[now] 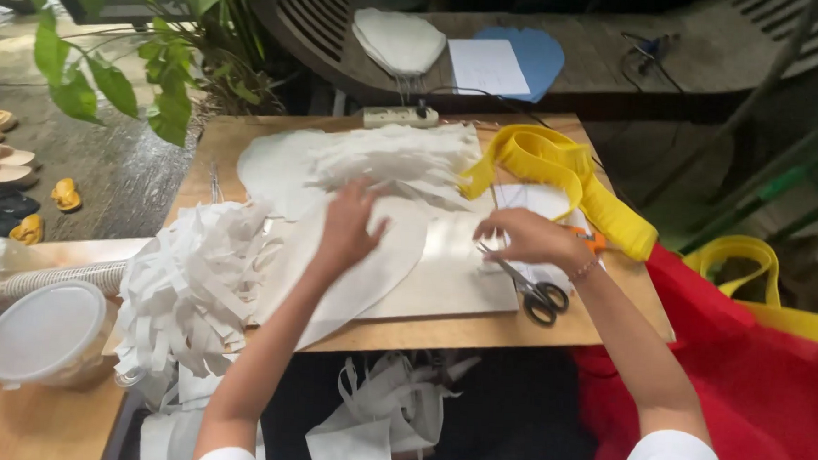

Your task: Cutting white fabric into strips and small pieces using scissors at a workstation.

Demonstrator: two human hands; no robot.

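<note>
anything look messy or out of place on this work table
Yes: a heap of white fabric strips spills over the table's front-left edge, with more scraps fallen below. The left hand presses a white cut piece; scissors lie by the right hand.

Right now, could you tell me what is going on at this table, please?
A person is working with white fabric on a wooden board. The left hand lies flat on a large rounded white piece, pressing it down. The right hand rests on the white fabric beside it, right by a pair of black-handled scissors lying on the board. A heap of white strips sits to the left, and a yellow band lies at the far right.
</note>
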